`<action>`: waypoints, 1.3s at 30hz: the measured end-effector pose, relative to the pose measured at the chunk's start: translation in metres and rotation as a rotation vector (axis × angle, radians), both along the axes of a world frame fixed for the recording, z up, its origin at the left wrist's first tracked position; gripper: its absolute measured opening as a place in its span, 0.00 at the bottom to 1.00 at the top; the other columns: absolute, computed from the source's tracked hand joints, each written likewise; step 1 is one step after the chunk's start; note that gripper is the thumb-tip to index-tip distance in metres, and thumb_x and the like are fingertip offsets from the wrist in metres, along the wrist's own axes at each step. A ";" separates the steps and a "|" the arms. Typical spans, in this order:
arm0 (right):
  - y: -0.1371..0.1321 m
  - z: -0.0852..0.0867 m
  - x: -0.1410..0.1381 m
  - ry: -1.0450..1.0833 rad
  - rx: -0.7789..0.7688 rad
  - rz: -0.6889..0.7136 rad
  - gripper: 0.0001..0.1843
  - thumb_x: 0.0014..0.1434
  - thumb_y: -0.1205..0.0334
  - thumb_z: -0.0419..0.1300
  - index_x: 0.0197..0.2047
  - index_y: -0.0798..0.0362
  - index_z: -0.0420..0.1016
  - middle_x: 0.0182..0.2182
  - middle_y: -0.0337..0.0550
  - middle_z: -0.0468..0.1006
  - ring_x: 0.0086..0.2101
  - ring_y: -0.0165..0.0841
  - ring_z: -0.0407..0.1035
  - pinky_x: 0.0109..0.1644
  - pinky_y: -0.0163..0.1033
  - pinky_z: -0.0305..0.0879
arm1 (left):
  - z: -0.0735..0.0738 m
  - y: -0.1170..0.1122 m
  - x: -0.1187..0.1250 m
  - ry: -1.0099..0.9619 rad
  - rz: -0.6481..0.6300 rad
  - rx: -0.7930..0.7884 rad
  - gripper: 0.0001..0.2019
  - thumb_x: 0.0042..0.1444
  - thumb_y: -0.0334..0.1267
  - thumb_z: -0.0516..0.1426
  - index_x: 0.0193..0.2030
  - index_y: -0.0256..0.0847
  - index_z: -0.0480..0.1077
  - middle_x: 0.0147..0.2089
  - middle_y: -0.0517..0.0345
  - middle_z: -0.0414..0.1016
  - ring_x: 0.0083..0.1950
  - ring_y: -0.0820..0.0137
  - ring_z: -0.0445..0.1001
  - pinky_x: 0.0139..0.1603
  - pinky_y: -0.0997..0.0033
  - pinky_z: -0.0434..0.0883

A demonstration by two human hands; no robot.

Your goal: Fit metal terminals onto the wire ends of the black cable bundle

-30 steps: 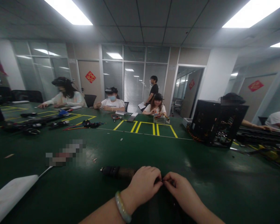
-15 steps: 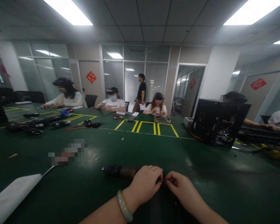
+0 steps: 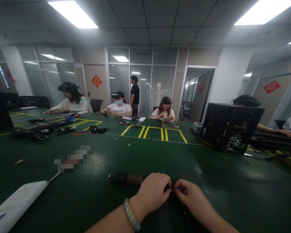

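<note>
My left hand point(image 3: 154, 191), with a pale bangle point(image 3: 131, 214) on its wrist, is closed in a pinch. A tiny dark bit with a glint shows at its fingertips, too small to name. Close beside it, my right hand point(image 3: 192, 196) pinches thumb and fingers together, and what they grip is hidden. Behind the left hand lies a dark cylindrical power screwdriver point(image 3: 129, 179), its metal tip to the left and its right end covered by the hand. Below both hands is something dark that I cannot make out against the table.
A white power bank or box with a cable point(image 3: 19, 204) lies on the green table point(image 3: 145, 155) at the left. Cables and black parts point(image 3: 94, 129) sit farther back. A black computer case point(image 3: 229, 127) stands at the right. Several people sit around; one person point(image 3: 135, 94) stands behind.
The scene has shifted slightly to the right in view. My hands keep nearly the same pinched pose side by side. The standing person in the background has moved left.
</note>
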State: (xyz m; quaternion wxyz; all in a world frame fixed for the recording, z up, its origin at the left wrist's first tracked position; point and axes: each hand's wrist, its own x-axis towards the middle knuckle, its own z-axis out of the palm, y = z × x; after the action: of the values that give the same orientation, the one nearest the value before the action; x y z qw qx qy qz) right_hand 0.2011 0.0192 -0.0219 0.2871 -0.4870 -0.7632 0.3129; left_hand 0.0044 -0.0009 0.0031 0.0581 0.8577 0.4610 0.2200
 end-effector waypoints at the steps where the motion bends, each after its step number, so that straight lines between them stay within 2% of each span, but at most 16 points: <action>1: 0.000 0.000 0.000 -0.001 0.000 0.001 0.07 0.58 0.64 0.56 0.34 0.51 0.76 0.28 0.37 0.77 0.29 0.32 0.71 0.32 0.32 0.59 | -0.001 0.000 0.000 -0.004 0.002 0.005 0.06 0.58 0.37 0.58 0.43 0.44 0.68 0.46 0.59 0.74 0.48 0.64 0.71 0.53 0.64 0.64; 7: 0.000 -0.001 0.000 -0.006 0.007 0.000 0.07 0.58 0.64 0.56 0.33 0.52 0.76 0.27 0.37 0.76 0.29 0.31 0.70 0.31 0.31 0.59 | -0.004 0.001 0.001 0.011 0.008 0.022 0.05 0.58 0.36 0.57 0.42 0.43 0.68 0.46 0.58 0.74 0.49 0.64 0.71 0.55 0.64 0.64; 13: 0.000 0.001 -0.001 0.004 -0.011 0.002 0.07 0.59 0.64 0.56 0.33 0.51 0.76 0.27 0.36 0.77 0.29 0.31 0.70 0.31 0.31 0.59 | -0.002 0.002 0.000 -0.002 -0.009 0.023 0.04 0.59 0.37 0.58 0.41 0.44 0.69 0.46 0.59 0.74 0.49 0.64 0.71 0.53 0.64 0.64; 18: -0.001 0.001 -0.001 -0.008 -0.004 -0.001 0.07 0.58 0.63 0.57 0.33 0.51 0.76 0.26 0.36 0.76 0.28 0.31 0.70 0.31 0.31 0.59 | -0.003 0.002 -0.001 -0.029 -0.018 0.033 0.05 0.58 0.34 0.57 0.42 0.45 0.68 0.46 0.61 0.74 0.48 0.65 0.71 0.52 0.65 0.64; 21: -0.001 0.000 0.000 0.005 -0.022 -0.003 0.08 0.59 0.62 0.56 0.34 0.52 0.76 0.26 0.37 0.76 0.28 0.31 0.70 0.30 0.31 0.59 | -0.004 0.002 -0.001 -0.064 -0.003 0.021 0.08 0.56 0.36 0.60 0.42 0.44 0.67 0.46 0.60 0.74 0.48 0.65 0.71 0.52 0.66 0.65; 24: -0.002 0.001 0.000 0.002 -0.025 -0.005 0.08 0.60 0.62 0.56 0.34 0.52 0.76 0.27 0.37 0.77 0.28 0.31 0.70 0.30 0.31 0.59 | -0.004 0.002 -0.001 -0.053 0.008 0.014 0.06 0.56 0.36 0.59 0.40 0.44 0.68 0.46 0.60 0.74 0.48 0.65 0.71 0.52 0.65 0.65; 29: -0.002 0.003 -0.002 0.006 -0.029 0.002 0.08 0.60 0.62 0.56 0.34 0.51 0.76 0.28 0.37 0.77 0.28 0.31 0.70 0.30 0.31 0.59 | -0.002 0.001 0.000 -0.004 -0.003 0.012 0.05 0.58 0.33 0.57 0.41 0.44 0.68 0.46 0.59 0.74 0.49 0.66 0.71 0.54 0.65 0.64; 35: -0.003 0.006 -0.002 0.046 -0.023 0.014 0.07 0.59 0.63 0.57 0.33 0.52 0.76 0.29 0.37 0.77 0.31 0.32 0.71 0.34 0.31 0.61 | -0.004 0.001 0.000 -0.026 0.003 0.025 0.05 0.57 0.35 0.57 0.41 0.43 0.68 0.47 0.57 0.74 0.49 0.63 0.71 0.54 0.63 0.64; 39: -0.004 0.005 -0.002 0.050 -0.023 0.012 0.07 0.59 0.62 0.57 0.33 0.52 0.76 0.29 0.38 0.77 0.32 0.32 0.71 0.34 0.31 0.61 | -0.004 0.002 -0.001 -0.014 -0.019 0.019 0.04 0.58 0.33 0.56 0.40 0.43 0.68 0.46 0.59 0.74 0.49 0.65 0.71 0.54 0.65 0.64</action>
State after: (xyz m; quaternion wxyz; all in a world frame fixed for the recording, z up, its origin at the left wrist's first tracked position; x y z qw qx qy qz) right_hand 0.1994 0.0148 -0.0167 0.2986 -0.4775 -0.7551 0.3356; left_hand 0.0032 0.0008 -0.0004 0.0550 0.8610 0.4503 0.2300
